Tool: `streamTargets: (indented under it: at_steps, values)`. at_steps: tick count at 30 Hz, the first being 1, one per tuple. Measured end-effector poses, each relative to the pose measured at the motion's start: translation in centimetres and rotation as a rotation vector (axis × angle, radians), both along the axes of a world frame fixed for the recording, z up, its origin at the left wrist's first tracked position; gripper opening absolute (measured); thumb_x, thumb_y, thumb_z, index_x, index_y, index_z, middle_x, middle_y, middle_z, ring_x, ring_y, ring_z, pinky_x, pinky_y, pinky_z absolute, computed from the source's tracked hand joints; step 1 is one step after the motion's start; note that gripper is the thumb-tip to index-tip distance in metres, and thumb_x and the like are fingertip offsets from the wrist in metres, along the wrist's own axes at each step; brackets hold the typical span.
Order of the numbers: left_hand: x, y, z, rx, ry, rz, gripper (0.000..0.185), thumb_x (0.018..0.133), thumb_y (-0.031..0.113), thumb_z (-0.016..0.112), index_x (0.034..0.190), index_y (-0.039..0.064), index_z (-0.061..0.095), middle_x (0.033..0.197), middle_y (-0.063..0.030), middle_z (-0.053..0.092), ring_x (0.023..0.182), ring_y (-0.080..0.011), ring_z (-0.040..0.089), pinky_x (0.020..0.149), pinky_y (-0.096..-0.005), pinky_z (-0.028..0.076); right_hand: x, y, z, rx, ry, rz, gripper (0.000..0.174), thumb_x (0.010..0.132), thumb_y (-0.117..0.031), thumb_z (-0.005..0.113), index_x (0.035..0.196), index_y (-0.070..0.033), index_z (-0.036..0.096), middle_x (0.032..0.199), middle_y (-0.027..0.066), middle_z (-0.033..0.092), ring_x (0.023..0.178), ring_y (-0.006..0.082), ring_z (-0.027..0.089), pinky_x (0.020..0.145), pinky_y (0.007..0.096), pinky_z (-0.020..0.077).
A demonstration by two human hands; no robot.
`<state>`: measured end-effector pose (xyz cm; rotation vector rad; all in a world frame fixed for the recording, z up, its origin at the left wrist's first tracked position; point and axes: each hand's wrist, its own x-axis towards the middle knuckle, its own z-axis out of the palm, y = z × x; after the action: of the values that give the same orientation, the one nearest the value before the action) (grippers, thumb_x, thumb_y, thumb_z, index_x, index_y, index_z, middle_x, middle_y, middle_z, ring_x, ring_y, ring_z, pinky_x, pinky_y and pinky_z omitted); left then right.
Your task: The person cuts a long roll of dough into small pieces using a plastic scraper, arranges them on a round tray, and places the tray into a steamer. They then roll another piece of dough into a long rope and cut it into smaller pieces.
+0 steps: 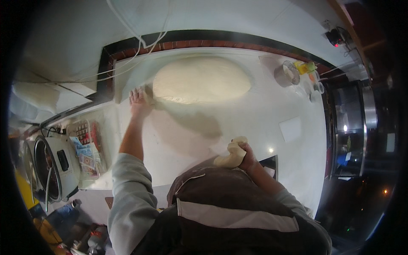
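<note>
A large oval mound of pale dough [200, 79] lies at the back of the white worktop [255, 118]. My left hand [139, 99] rests on the worktop just left of the mound, its fingers apart and dusted with white; it holds nothing that I can see. Close to my apron, my right hand [249, 156] grips a smaller piece of dough [234, 154], which bulges above the fist and hangs towards the left. Part of the right hand's fingers is hidden by this piece.
A metal pot [287, 74] stands at the back right beside a yellow container [304, 67] and several small cups. A pale flat square [290, 128] lies on the right. At the left are a clear plastic basket [87, 151] with banknotes and an open rice cooker [59, 169]. White cables hang at the upper left.
</note>
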<state>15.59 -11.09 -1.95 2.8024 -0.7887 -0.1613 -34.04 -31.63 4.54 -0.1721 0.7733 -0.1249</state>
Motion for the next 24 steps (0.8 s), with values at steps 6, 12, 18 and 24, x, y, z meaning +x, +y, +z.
streamTargets:
  at_steps: [6,12,18,24]
  values:
    - [0.1,1.6,0.7,-0.083,0.310,-0.018,0.082,0.082,0.033,0.085,0.154,0.015,0.049,0.134,-0.0159,0.066,0.124,-0.0346,0.064,0.102,-0.0443,0.053,-1.7,-4.2,5.1,-0.272,0.071,0.016,0.041,0.094,-0.032,0.066,0.128,-0.010,0.063,0.118,0.0106,0.071,0.107,0.0280,0.070,0.096,0.0486,0.0573]
    - [-17.5,1.1,2.7,-0.515,0.707,0.129,0.087,0.092,0.040,0.079,0.157,-0.002,0.039,0.133,-0.0273,0.065,0.127,-0.0340,0.062,0.108,-0.0416,0.049,-1.3,-8.1,6.5,-0.920,0.394,0.427,0.053,0.090,-0.026,0.076,0.136,-0.009,0.058,0.116,0.0087,0.071,0.101,0.0277,0.071,0.091,0.0436,0.0594]
    - [-29.5,-6.5,2.9,-0.521,0.540,-0.183,0.091,0.090,0.042,0.080,0.156,-0.005,0.040,0.137,-0.0228,0.061,0.131,-0.0408,0.054,0.112,-0.0500,0.043,2.3,-3.1,-0.1,-2.023,0.344,1.051,0.096,0.081,-0.030,0.082,0.163,-0.013,0.036,0.148,0.0193,0.055,0.136,0.0373,0.053,0.114,0.0517,0.0416]
    - [-36.6,-9.7,2.6,-0.293,0.280,-0.473,0.084,0.085,0.042,0.080,0.153,0.005,0.047,0.148,-0.0176,0.053,0.143,-0.0427,0.039,0.120,-0.0566,0.032,-2.5,-6.2,-1.5,-1.879,0.466,0.817,0.083,0.085,-0.037,0.079,0.156,-0.012,0.044,0.157,0.0164,0.044,0.144,0.0406,0.041,0.114,0.0591,0.0383]
